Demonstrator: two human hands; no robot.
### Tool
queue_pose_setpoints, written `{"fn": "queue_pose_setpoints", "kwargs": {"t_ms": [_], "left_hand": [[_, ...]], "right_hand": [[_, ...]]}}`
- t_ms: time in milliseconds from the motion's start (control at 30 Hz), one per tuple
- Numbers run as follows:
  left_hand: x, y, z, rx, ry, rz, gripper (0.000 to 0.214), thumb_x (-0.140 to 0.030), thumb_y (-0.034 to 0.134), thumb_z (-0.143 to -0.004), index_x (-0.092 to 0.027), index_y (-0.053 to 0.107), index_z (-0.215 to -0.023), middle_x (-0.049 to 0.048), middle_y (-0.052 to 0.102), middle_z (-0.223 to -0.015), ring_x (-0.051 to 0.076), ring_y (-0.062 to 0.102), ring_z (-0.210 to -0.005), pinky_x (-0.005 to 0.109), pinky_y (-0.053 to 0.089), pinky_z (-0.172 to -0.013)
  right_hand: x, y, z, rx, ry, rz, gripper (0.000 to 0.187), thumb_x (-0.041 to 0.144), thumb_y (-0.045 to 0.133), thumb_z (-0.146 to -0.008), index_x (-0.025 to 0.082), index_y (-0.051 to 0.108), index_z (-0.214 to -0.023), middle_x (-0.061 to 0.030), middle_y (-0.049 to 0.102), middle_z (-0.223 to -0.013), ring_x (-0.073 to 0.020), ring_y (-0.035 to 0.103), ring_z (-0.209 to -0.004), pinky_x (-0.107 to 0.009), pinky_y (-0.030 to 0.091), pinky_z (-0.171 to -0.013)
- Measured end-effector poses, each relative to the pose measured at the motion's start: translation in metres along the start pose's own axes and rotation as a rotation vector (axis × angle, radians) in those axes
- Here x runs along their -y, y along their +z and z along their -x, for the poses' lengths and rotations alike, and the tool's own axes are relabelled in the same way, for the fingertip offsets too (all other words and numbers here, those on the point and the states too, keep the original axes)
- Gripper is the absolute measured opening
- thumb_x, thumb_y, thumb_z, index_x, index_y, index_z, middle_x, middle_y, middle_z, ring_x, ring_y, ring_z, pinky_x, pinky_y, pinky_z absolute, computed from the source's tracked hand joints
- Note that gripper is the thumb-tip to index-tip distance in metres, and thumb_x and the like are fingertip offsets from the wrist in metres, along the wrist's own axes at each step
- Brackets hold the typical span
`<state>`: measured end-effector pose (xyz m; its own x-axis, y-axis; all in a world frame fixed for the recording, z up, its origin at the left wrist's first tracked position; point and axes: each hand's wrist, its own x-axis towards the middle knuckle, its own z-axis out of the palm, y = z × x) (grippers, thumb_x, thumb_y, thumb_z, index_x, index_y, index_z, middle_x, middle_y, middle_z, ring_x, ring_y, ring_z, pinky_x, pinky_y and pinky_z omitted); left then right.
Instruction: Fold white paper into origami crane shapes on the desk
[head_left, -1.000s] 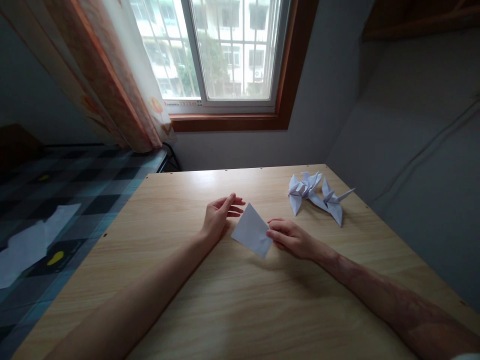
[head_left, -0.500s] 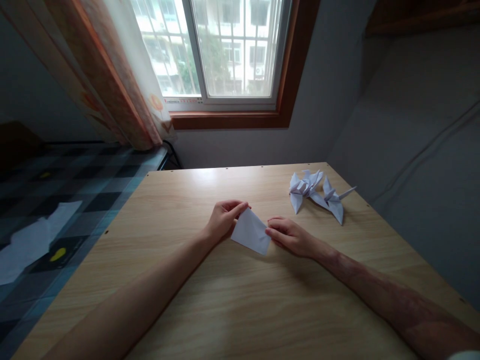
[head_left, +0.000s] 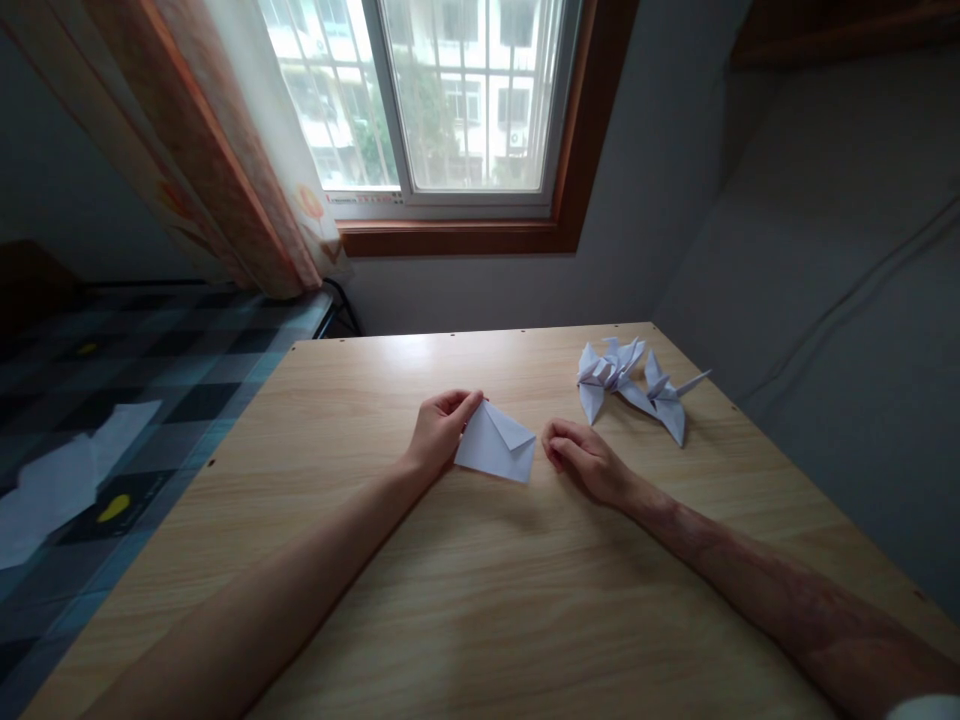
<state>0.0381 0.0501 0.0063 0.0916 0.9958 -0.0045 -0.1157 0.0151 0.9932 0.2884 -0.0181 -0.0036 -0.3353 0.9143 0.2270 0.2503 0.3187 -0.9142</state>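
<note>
Between thumb and fingers, my left hand point(head_left: 442, 428) pinches a small folded sheet of white paper point(head_left: 491, 450) by its upper left corner. A triangular flap shows along the paper's upper right side. The sheet is held just above the wooden table point(head_left: 480, 590), with its shadow below. To the right of the paper, a small gap away, my right hand point(head_left: 585, 458) is closed with its fingers curled in and nothing visible in it. Beyond that hand lie several folded white paper cranes point(head_left: 611, 370), bunched at the table's far right.
A bed with a checked cover point(head_left: 180, 360) stands left of the table, with loose white paper sheets point(head_left: 67, 475) on it. A window point(head_left: 472, 100) and an orange patterned curtain point(head_left: 217, 150) are behind. A cable point(head_left: 840, 300) runs along the right wall.
My right hand has let go of the paper's right corner and moved slightly right. The paper has turned and shifted a little left in my left hand, and its flap now shows.
</note>
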Motion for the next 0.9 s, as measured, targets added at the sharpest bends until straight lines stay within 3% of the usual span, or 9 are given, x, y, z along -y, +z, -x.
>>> {"fn": "queue_pose_setpoints", "kwargs": {"t_ms": [133,300,467,600,733,833,900], "left_hand": [[0.000,0.000,0.001,-0.005,0.037,-0.032,0.050,-0.064,0.092,-0.071,-0.015,0.083,-0.082,0.0036,0.073,-0.072,0.014,0.058,-0.062,0.024,0.041,-0.053],[0.003,0.001,0.002,0.025,0.076,-0.045,0.049,-0.063,0.091,-0.074,-0.015,0.082,-0.083,0.0049,0.076,-0.076,0.015,0.061,-0.065,0.025,0.045,-0.057],[0.007,0.000,0.001,0.087,0.084,-0.038,0.045,-0.059,0.090,-0.079,-0.015,0.080,-0.088,0.0044,0.075,-0.079,0.015,0.063,-0.066,0.024,0.047,-0.059],[0.006,-0.002,0.001,0.199,0.116,-0.097,0.046,-0.052,0.093,-0.078,-0.016,0.078,-0.105,0.0003,0.070,-0.075,0.013,0.061,-0.066,0.023,0.048,-0.060],[0.007,-0.003,0.002,0.278,0.168,-0.205,0.043,-0.051,0.087,-0.084,-0.016,0.075,-0.107,-0.0025,0.063,-0.071,0.011,0.056,-0.063,0.021,0.043,-0.056],[0.009,-0.003,0.003,0.281,0.220,-0.282,0.038,-0.047,0.081,-0.090,-0.016,0.073,-0.111,0.0007,0.069,-0.080,0.013,0.061,-0.070,0.023,0.048,-0.063],[0.009,-0.003,0.004,0.256,0.258,-0.329,0.038,-0.043,0.079,-0.092,-0.017,0.071,-0.118,0.0059,0.076,-0.098,0.015,0.066,-0.078,0.026,0.053,-0.071]], "right_hand": [[0.003,0.001,0.000,-0.013,0.009,0.021,0.034,0.035,0.046,-0.110,0.022,0.059,-0.081,0.0008,0.058,-0.076,-0.0180,0.054,-0.074,-0.031,0.042,-0.073],[0.010,0.003,-0.002,0.014,-0.013,0.159,0.037,0.045,0.060,-0.108,0.021,0.066,-0.080,-0.0007,0.064,-0.076,-0.0201,0.059,-0.079,-0.032,0.042,-0.073],[0.009,0.002,-0.003,-0.003,0.007,0.167,0.039,0.039,0.061,-0.106,0.022,0.061,-0.071,-0.0009,0.062,-0.075,-0.0202,0.059,-0.079,-0.032,0.042,-0.073],[0.001,0.000,-0.004,-0.067,0.014,0.170,0.036,0.033,0.054,-0.105,0.023,0.054,-0.071,0.0010,0.056,-0.071,-0.0194,0.055,-0.075,-0.033,0.040,-0.073],[-0.008,0.002,-0.006,-0.135,-0.033,0.332,0.031,0.026,0.052,-0.102,0.023,0.050,-0.071,-0.0002,0.058,-0.072,-0.0206,0.055,-0.077,-0.036,0.039,-0.077],[-0.009,0.005,-0.005,-0.109,-0.110,0.525,0.031,0.021,0.059,-0.096,0.023,0.047,-0.067,-0.0010,0.056,-0.072,-0.0216,0.054,-0.079,-0.038,0.039,-0.081],[-0.009,0.007,-0.004,-0.087,-0.153,0.615,0.032,0.017,0.063,-0.092,0.023,0.047,-0.065,-0.0016,0.056,-0.072,-0.0221,0.053,-0.080,-0.039,0.040,-0.083]]}}
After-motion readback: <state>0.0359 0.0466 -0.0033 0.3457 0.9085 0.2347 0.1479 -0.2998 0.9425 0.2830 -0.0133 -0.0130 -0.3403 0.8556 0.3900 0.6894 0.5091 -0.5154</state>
